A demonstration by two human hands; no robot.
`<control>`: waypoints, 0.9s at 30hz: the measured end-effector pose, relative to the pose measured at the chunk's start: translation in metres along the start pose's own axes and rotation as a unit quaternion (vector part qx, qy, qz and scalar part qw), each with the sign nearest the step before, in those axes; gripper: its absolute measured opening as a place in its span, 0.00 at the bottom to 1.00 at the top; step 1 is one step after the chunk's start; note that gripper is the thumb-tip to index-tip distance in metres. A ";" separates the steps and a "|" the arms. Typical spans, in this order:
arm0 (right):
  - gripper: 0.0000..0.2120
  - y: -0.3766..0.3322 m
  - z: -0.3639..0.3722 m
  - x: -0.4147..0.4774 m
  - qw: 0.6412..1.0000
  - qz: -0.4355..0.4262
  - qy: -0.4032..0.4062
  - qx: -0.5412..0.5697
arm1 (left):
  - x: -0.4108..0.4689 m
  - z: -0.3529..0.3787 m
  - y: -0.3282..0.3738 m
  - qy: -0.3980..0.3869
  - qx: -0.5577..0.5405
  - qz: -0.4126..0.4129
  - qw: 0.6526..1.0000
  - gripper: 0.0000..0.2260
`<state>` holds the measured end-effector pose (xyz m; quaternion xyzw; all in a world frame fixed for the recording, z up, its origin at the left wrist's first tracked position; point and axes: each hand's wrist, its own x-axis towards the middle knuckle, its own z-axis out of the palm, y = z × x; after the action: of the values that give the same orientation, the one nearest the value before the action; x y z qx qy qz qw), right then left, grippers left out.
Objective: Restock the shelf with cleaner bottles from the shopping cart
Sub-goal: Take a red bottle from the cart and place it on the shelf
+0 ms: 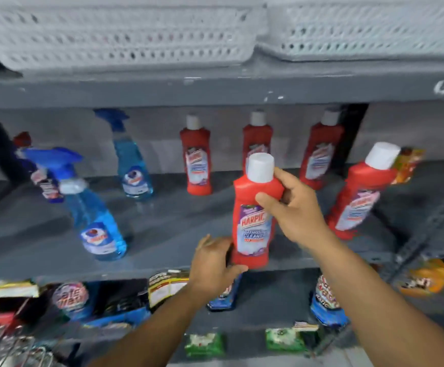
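A red cleaner bottle (pixel 255 207) is grasped upright by both hands: its shoulder is clasped by the right hand (pixel 295 207), its base by the left hand (pixel 213 263). It is held at the front edge of the grey shelf (pixel 162 234), between a blue spray bottle (pixel 94 207) and another red bottle (pixel 361 192).

Bottle I hold: red cleaner bottle (pixel 255 207), white cap, "Harpic" label facing me, upright, at the front edge of the grey shelf (pixel 162 234).
My grip: my left hand (pixel 213 263) at its base, my right hand (pixel 292 207) around its shoulder.
Back row: three red bottles (pixel 198 157) of the same kind, standing apart.
Right side: one more red bottle (pixel 358 192), leaning a little.
Left side: blue spray bottles (pixel 96 221), upright.
Cart: wire corner of the shopping cart (pixel 9 345), bottom left.
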<state>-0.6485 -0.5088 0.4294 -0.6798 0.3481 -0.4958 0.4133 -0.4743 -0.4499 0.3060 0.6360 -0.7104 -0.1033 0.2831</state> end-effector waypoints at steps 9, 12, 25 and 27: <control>0.23 0.032 -0.064 0.031 0.998 0.032 -0.044 0.011 | 0.064 0.051 0.036 -0.030 -0.052 -0.082 0.995 0.20; 0.23 0.036 -0.065 0.032 0.998 0.036 -0.052 0.011 | 0.070 0.053 0.034 -0.047 -0.053 -0.091 0.993 0.20; 0.19 0.014 -0.013 -0.031 0.951 -0.256 0.142 -0.099 | -0.065 -0.028 -0.032 0.116 -0.026 -0.062 0.991 0.19; 0.12 0.012 0.038 -0.046 0.953 -0.281 0.057 -0.098 | -0.124 -0.068 -0.070 0.190 -0.012 -0.130 0.973 0.16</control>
<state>-0.6253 -0.4649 0.3942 -0.7580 0.2131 -0.5929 0.1686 -0.3753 -0.3279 0.2922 0.7274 -0.5535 -0.0245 0.4049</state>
